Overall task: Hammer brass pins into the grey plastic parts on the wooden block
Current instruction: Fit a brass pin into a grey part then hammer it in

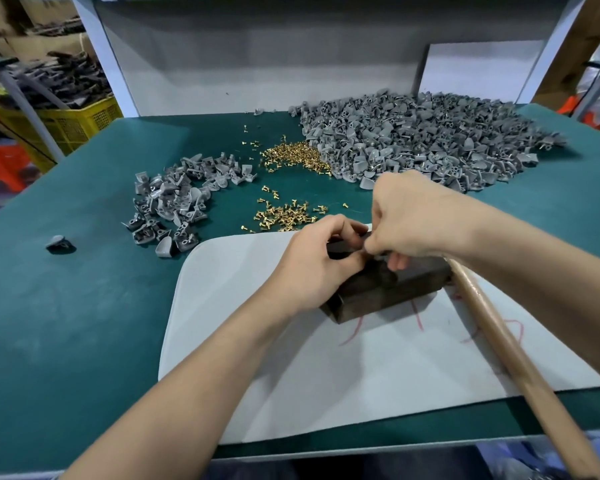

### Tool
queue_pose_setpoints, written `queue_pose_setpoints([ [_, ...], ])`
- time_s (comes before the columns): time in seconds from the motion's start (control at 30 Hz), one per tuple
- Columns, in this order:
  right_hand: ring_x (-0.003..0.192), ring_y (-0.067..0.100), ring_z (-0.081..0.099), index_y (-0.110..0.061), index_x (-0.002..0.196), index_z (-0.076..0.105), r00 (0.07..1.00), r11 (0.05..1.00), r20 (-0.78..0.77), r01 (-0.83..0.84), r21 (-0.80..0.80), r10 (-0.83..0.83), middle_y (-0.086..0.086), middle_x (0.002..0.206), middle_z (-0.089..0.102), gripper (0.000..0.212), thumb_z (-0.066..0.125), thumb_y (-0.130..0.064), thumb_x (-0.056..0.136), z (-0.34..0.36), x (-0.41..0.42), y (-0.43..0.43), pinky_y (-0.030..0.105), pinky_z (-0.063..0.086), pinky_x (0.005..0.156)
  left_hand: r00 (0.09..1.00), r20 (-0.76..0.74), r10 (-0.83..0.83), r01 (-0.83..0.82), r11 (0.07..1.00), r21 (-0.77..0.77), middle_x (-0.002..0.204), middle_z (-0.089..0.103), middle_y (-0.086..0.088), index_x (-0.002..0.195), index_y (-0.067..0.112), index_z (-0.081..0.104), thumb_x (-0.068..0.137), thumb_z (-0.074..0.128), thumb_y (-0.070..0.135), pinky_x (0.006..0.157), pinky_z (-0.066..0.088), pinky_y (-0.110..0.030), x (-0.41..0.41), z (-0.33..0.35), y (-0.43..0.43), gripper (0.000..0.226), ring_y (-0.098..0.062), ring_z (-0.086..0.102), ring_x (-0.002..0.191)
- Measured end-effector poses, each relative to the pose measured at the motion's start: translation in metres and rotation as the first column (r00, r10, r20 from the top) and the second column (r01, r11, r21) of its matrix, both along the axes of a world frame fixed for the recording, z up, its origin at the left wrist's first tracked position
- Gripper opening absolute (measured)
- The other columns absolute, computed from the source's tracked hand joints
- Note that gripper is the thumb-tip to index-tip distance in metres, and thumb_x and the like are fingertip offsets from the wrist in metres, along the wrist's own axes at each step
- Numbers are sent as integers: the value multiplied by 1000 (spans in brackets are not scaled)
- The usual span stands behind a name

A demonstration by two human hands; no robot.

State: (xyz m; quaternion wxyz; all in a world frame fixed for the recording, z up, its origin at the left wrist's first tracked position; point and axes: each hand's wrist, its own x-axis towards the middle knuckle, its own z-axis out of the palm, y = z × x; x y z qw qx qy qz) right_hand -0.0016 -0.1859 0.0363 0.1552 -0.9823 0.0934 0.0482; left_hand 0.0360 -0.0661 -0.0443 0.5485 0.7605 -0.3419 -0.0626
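Head view: left hand [312, 263], right hand [416, 218], both on one wooden block [392, 294].

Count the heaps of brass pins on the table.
2: the far heap touches the large pile of grey plastic parts; the near heap lies just beyond the white mat. The left hand may hide more.

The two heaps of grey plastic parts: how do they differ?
The right heap is far bigger and piled deeper; the left heap is small, thin and scattered. The right heap lies further back; the left heap lies nearer the front. The right heap touches a pile of brass pins; the left heap stands apart from it. Both hold the same grey parts.
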Motion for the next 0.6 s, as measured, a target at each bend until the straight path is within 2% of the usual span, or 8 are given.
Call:
queue_pose_setpoints([
  [0.2,46,16,67,-6,65,55,999,999,49,-20,43,18,-3,32,53,15,64,-3,77,-2,-1,0,31,59,56,1000,-1,0,0,1000,8,107,67,-2,68,20,49,81,69,2,87,49,-30,1,1,0,30,-14,61,93],
  [0.3,46,16,66,1,70,64,1000,960,18,11,279,-17,7,48,64,10,63,0,80,-1,-9,-16,25,56,49,1000,-20,-4,4,1000,9,109,67,-2,69,19,52,80,69,3,89,47,-28,1,0,1,26,-15,62,98],
  [0.37,40,15,61,3,67,65,971,893,152,100,439,-184,6,49,63,19,67,-7,83,-3,-19,-43,22,48,40,1000,-24,0,1,1000,17,109,67,4,70,20,56,79,71,7,89,45,-25,2,-2,1,22,-9,61,99],
  [0.4,38,14,59,0,65,65,939,902,211,172,396,-272,5,48,63,25,68,-16,84,-8,-24,-58,22,45,39,1000,-23,1,0,1000,22,109,66,7,71,20,57,79,71,9,90,44,-23,2,-2,1,20,-6,61,99],
  [0.43,39,15,59,-5,63,65,924,931,213,262,256,-318,5,49,64,29,67,-26,83,-16,-28,-71,23,45,43,1000,-19,3,-3,1000,30,109,66,10,73,21,58,79,71,10,90,43,-21,3,-3,1,18,-4,60,99],
  [0.5,57,22,63,-10,69,65,935,933,65,353,-71,-349,9,61,69,27,63,-34,80,-37,-36,-83,28,48,57,1000,-2,11,-10,999,51,108,65,15,77,23,59,80,70,14,88,42,-16,3,-3,0,15,0,58,97],
  [0.57,75,28,60,-11,75,64,941,933,13,336,-127,-337,11,74,70,16,63,-26,80,-56,-38,-85,32,49,68,1000,11,11,-12,998,68,106,65,16,80,26,57,81,69,17,84,41,-12,3,-2,0,15,2,57,96],
  [0.6,76,29,59,-10,73,65,942,934,34,337,-115,-335,11,72,69,15,65,-23,80,-61,-36,-87,32,49,69,1000,17,11,-13,998,69,106,65,16,81,27,57,81,69,18,84,41,-11,3,-2,0,15,1,57,96],
])
